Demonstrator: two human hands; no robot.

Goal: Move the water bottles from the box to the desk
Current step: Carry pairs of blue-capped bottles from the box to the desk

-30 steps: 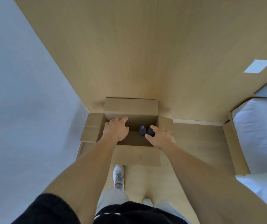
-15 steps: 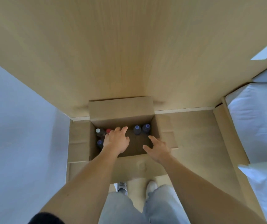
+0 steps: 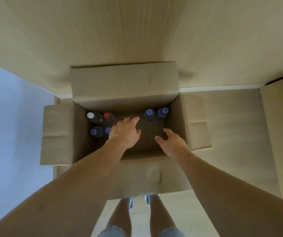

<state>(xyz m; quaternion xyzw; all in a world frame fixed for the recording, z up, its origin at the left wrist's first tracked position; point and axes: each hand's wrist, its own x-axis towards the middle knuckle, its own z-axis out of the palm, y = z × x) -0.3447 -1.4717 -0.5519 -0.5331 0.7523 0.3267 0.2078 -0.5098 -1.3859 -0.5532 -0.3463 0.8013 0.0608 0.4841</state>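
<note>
you look straight down into an open cardboard box (image 3: 176, 117) on the floor, all four flaps folded outward, and every bottle in it stands upright with its long axis vertical and its cap pointing up at you. in the far right corner two blue-capped bottles sit side by side, touching or nearly so: the right corner bottle (image 3: 162, 112) against the right wall and the second blue bottle (image 3: 150, 114) just left of it. along the left wall there is a cluster of four: a white-capped bottle (image 3: 92, 116) and a red-capped bottle (image 3: 107, 117) at the far side, and nearer you a near-left blue bottle (image 3: 97, 132) with a half-hidden blue cap (image 3: 108, 130) just beside it, partly covered by your left hand (image 3: 124, 132). that hand reaches into the box palm down, fingers extended and loosely together, pointing toward the far wall; it grips nothing, and you cannot tell whether it touches the bottle under its edge. your right hand (image 3: 172, 142) hovers over the near right part of the box, fingers spread and slightly bent, thumb out, holding nothing. the middle of the box floor between the two groups is bare dark cardboard. a pale wooden panel (image 3: 137, 31) rises behind the box, and your legs and shoes (image 3: 147, 200) show below the near flap.
</note>
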